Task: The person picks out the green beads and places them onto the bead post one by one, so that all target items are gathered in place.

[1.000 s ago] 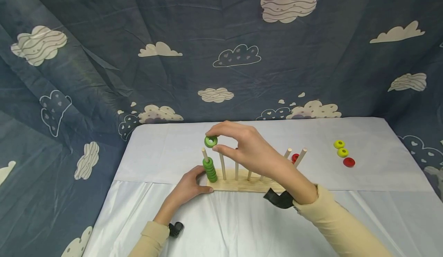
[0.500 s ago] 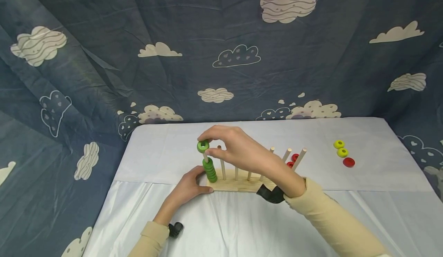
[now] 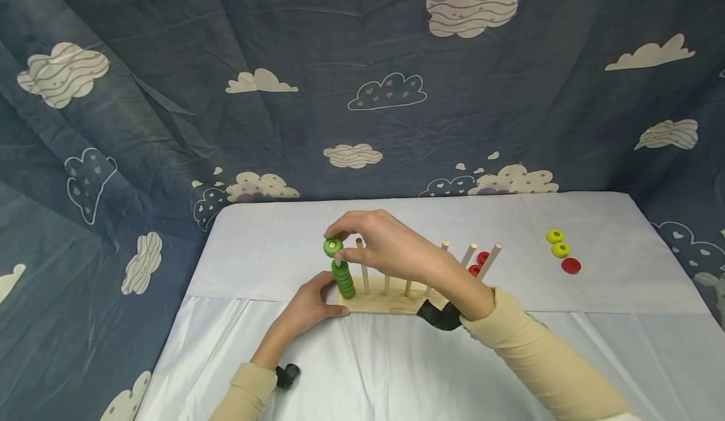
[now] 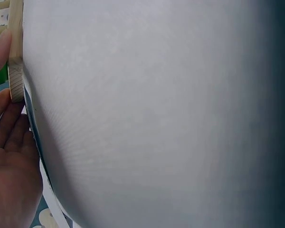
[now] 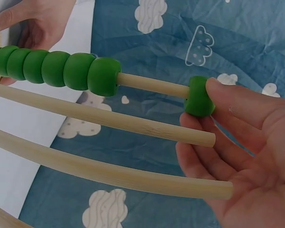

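Observation:
At the left end of the wooden peg stand (image 3: pixel 385 304), my left hand (image 3: pixel 308 303) grips the base, thumb along the front edge and fingers at the end and back. In the left wrist view that thumb lies against the base (image 4: pixel 16 78). My right hand (image 3: pixel 391 245) pinches a green bead (image 5: pixel 199 96) between thumb and fingertips. This bead is threaded on the top of the leftmost peg (image 5: pixel 152 85), whose tip shows in its hole in the head view. Lower on the same peg sits a stack of several green beads (image 3: pixel 342 281), with bare peg between.
Several bare pegs (image 3: pixel 365 273) stand to the right along the base. Two red beads (image 3: pixel 483 258) lie behind its right end. Farther right on the white cloth (image 3: pixel 623 289) are two yellow beads (image 3: pixel 561 250) and a red one (image 3: pixel 571 265). A cloud-patterned curtain (image 3: pixel 317 31) hangs behind.
My right hand has moved left and down, bringing the green bead from above the pegs onto the top of the leftmost peg. The left hand has stayed on the base.

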Motion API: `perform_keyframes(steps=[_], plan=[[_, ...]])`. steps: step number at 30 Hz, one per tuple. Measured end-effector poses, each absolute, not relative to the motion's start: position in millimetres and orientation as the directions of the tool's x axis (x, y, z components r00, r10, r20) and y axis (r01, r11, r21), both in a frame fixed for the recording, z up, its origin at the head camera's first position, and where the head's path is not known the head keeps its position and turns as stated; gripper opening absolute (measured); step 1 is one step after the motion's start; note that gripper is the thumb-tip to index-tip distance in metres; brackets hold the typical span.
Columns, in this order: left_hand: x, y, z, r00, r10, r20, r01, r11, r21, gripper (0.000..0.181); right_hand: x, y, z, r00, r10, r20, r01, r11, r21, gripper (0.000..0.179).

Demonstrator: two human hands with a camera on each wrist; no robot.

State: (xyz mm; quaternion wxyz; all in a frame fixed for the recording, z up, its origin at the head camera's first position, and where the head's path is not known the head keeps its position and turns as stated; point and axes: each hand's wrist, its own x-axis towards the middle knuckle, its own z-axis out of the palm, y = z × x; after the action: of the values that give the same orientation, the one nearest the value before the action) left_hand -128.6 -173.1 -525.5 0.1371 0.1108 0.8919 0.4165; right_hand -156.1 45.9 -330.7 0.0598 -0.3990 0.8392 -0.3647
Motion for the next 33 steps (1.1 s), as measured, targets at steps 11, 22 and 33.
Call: perform_keyframes(steps=[11,22,33], plan=[[-128.0,-172.6,-525.5,-0.941,0.305,-0.148,0.079,0.620,0.781,0.072,-155.2,46.8,-331.1,-0.692,-0.702,0.169,-0.619,0.457,-0.638,0.032],[-128.0,-174.1,-527.2,-0.939,0.312,-0.147,0.082,0.616,0.783,0.072,-137.9,58.3,-333.9,-0.705,-0.615,0.355,-0.648,0.354,-0.675,0.034],[-125.3,-170.9,-531.1,-0.942,0.292,-0.164,0.065,0.638,0.767,0.074,-96.1,80.1,-353.2,-0.732,-0.578,0.362,-0.598,0.289,-0.748,0.034]])
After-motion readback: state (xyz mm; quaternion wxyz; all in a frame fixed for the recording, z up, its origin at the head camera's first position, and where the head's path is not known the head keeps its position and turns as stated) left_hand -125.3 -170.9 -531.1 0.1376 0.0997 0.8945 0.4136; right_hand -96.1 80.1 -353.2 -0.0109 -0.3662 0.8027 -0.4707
